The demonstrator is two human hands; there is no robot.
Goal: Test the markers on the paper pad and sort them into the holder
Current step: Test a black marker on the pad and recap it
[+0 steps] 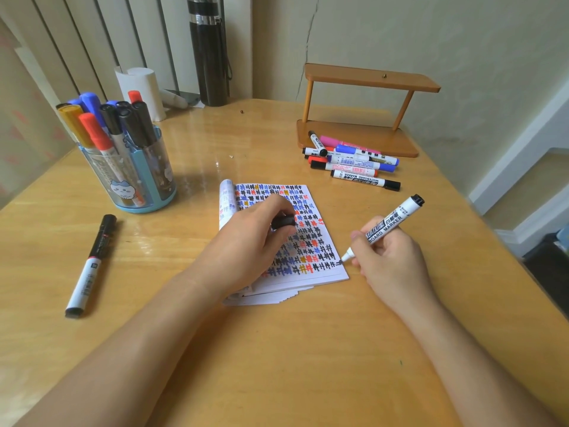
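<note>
White plastic with a black end, the marker (pixel 389 224) is held in a pen grip by the right hand (pixel 392 263). Fingers and thumb are pinched round the lower barrel just above the nib, which is set down on the paper pad (pixel 308 283) at its five o'clock corner. The left hand (pixel 246 241) is laid across the pad's middle, its fingers curled round a black cap (pixel 283 221), presumably the marker's own. The page is seen crowded with rows of black, blue, red and yellow test marks.

The marker is judged light, rigid and smooth-sided. Little force is needed, and a low grip near the nib is thought best for writing, a mid-barrel one for carrying. The nib is taken to be soft felt, likely to be flattened if pressed hard and to stain whatever is brushed. The pad appears thin and floppy, its lower sheets fanned out, and is steadied by the weight of the left hand.

The holder (pixel 154 180), a blue clear-walled cup packed with upright markers, is stood at ten o'clock from the pad, well apart from both hands. A heap of unsorted markers (pixel 357 163) is piled at one o'clock, at the foot of a wooden stand (pixel 369 78). A lone marker (pixel 92 260) is seen lying on the counter (pixel 292 349) at nine o'clock, beyond the left forearm.
</note>
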